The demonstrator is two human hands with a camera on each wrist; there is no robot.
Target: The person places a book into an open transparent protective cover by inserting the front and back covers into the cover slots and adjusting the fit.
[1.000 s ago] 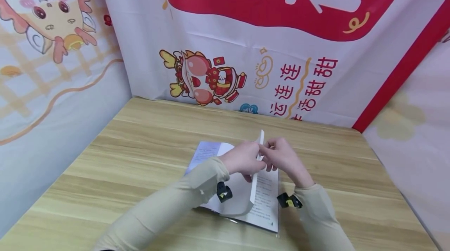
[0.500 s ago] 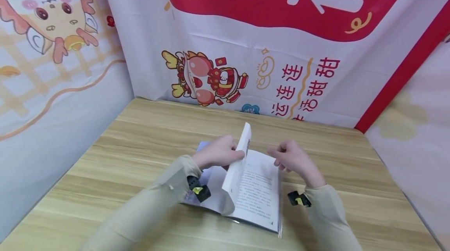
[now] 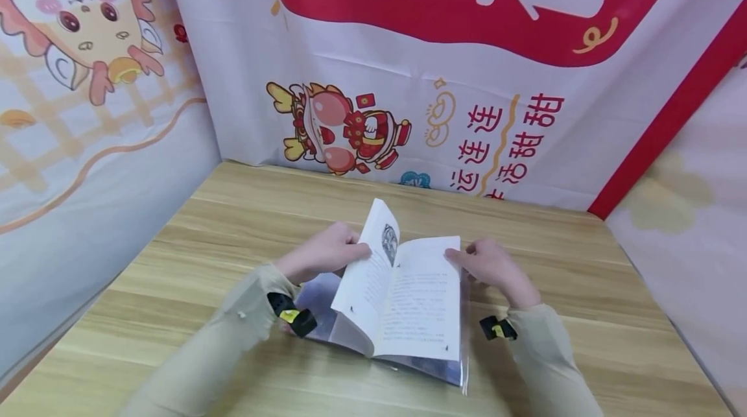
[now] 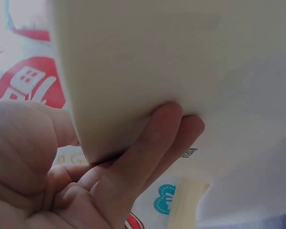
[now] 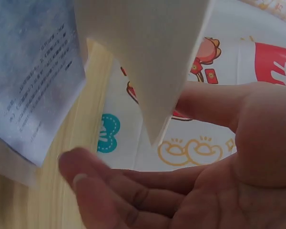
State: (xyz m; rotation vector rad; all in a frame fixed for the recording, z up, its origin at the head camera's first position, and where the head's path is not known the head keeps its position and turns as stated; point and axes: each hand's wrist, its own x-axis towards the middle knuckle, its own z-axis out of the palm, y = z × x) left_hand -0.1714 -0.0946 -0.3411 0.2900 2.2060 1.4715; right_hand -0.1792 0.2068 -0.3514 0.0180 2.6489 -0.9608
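Note:
An open book (image 3: 417, 300) with printed pages lies on the table in the head view. My left hand (image 3: 323, 251) grips a thick block of its pages, raised steeply on the left; a drawing shows on that page. In the left wrist view, the fingers (image 4: 157, 136) lie along the back of the block, and the thumb tip is hidden. At the upper right page edge is my right hand (image 3: 490, 268), its thumb over the printed side. The right wrist view shows its loosely bent fingers (image 5: 93, 191) apart from the pages (image 5: 148, 62), the thumb tip hidden behind them.
The book's bluish cover (image 3: 318, 303) shows under the pages, with a clear plastic edge (image 3: 465, 365) at right. A wood-grain table (image 3: 233, 229) spreads around it. A printed cloth backdrop (image 3: 233, 80) stands along the table's far edge.
My left hand has moved left, swinging its page block over and uncovering the right-hand page. The right hand has separated from the left and now has its thumb over the right page edge.

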